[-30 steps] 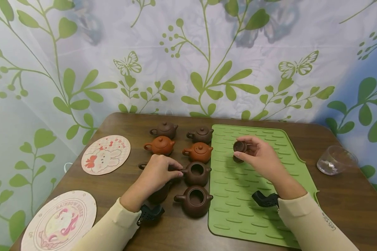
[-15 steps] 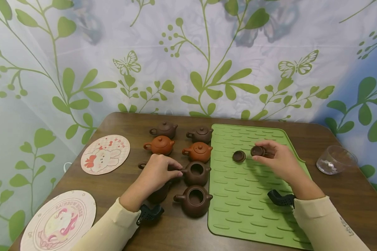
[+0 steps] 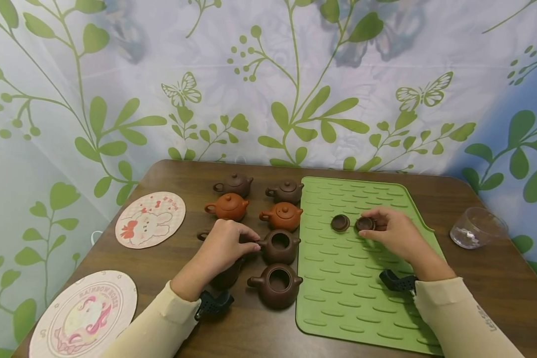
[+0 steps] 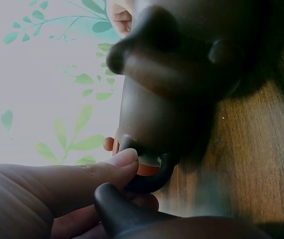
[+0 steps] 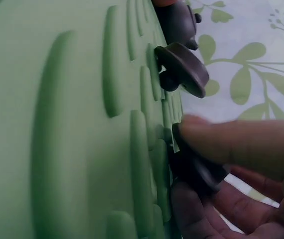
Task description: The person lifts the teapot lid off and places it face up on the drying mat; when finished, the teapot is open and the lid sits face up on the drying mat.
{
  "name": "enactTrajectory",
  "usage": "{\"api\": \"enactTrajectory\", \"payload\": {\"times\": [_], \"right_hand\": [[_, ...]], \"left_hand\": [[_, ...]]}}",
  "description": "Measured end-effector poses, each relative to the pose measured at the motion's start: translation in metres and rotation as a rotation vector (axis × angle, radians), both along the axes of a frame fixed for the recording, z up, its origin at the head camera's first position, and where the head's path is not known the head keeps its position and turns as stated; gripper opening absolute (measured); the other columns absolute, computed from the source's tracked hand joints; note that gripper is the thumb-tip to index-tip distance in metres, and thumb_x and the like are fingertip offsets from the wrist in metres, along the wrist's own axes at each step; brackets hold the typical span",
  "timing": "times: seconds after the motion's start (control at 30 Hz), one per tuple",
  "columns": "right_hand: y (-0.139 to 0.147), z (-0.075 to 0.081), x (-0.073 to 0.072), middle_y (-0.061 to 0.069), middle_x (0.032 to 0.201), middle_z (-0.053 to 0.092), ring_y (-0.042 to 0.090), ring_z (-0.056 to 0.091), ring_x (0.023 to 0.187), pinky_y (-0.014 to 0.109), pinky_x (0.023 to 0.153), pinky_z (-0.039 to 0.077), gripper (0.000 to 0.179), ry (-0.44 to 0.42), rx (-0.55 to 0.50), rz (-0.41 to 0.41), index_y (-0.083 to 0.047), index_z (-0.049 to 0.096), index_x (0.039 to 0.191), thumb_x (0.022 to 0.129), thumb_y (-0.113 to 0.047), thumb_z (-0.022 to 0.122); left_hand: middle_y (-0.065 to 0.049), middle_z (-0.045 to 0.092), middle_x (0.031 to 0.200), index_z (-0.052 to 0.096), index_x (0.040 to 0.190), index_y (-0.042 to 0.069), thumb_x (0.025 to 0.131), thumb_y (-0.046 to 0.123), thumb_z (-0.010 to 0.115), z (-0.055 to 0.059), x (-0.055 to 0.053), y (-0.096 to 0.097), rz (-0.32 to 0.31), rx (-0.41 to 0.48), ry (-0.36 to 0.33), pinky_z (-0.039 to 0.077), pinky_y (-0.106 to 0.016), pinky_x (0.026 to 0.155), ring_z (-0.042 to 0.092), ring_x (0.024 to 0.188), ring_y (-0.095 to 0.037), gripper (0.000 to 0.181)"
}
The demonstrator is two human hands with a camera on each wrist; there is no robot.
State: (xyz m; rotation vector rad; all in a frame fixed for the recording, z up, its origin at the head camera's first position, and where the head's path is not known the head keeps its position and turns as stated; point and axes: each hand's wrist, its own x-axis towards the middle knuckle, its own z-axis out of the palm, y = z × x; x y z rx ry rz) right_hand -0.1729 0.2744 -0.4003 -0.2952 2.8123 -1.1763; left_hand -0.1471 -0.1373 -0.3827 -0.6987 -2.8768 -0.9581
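My left hand (image 3: 225, 248) pinches the handle (image 4: 157, 181) of a dark brown lidless teapot (image 3: 281, 258), which stands at the left edge of the green mat (image 3: 340, 298). My right hand (image 3: 396, 232) holds a small dark lid (image 3: 365, 225) by its edge between thumb and fingers, low over the mat, hollow side up. Left of it, another dark lid (image 3: 340, 223) lies upside down, tilted on its knob in the right wrist view. A second lidless teapot (image 3: 278, 296) sits nearer the front. Behind my left hand and wrist, more dark teapots (image 3: 225, 278) are partly hidden.
Two orange teapots (image 3: 286, 217) and two dark ones (image 3: 288, 191) with lids on stand farther back. A clear plastic cup (image 3: 476, 228) is at the right, beyond the mat. Two round coasters (image 3: 151, 221) lie at the left. A leaf-patterned cloth (image 3: 268, 99) hangs behind the table.
My right hand has left one lid on the mat and moved right with the other, then lowered it toward the mat. The left hand keeps its place on the teapot handle.
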Motion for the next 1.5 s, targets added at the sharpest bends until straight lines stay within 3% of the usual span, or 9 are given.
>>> {"api": "enactTrajectory", "payload": {"times": [0.33,0.9,1.33,1.5], "right_hand": [[-0.002,0.0,0.001,0.02,0.118,0.069,0.035,0.068,0.104,0.046,0.079,0.057,0.051,-0.017,0.013,-0.011,0.004,0.063,0.136,0.094,-0.015,0.084],[0.001,0.01,0.003,0.027,0.133,0.063,0.045,0.063,0.119,0.053,0.086,0.058,0.06,-0.059,0.014,-0.025,0.001,0.06,0.144,0.094,-0.022,0.084],[0.002,0.017,0.005,0.028,0.14,0.059,0.046,0.06,0.123,0.056,0.089,0.056,0.06,-0.018,0.025,-0.03,0.002,0.059,0.144,0.097,-0.028,0.081],[0.002,0.018,0.007,0.027,0.137,0.061,0.045,0.062,0.121,0.057,0.09,0.055,0.058,0.019,0.037,-0.05,0.001,0.061,0.142,0.097,-0.031,0.081]], "left_hand": [[0.009,0.077,0.087,0.086,0.093,0.013,0.085,0.014,0.091,0.001,0.0,0.0,-0.008,0.004,0.017,0.056,-0.029,0.071,0.069,0.08,-0.006,0.01],[0.008,0.077,0.089,0.086,0.095,0.012,0.085,0.013,0.091,0.001,0.001,0.001,-0.007,0.002,0.019,0.058,-0.03,0.073,0.071,0.083,-0.009,0.011],[0.008,0.077,0.088,0.086,0.095,0.012,0.085,0.015,0.091,0.003,0.001,0.0,-0.032,0.014,0.029,0.057,-0.03,0.072,0.071,0.082,-0.008,0.011],[0.009,0.077,0.087,0.086,0.095,0.011,0.085,0.018,0.091,0.013,-0.002,0.001,-0.049,0.009,0.024,0.058,-0.032,0.072,0.071,0.082,-0.013,0.013]]}}
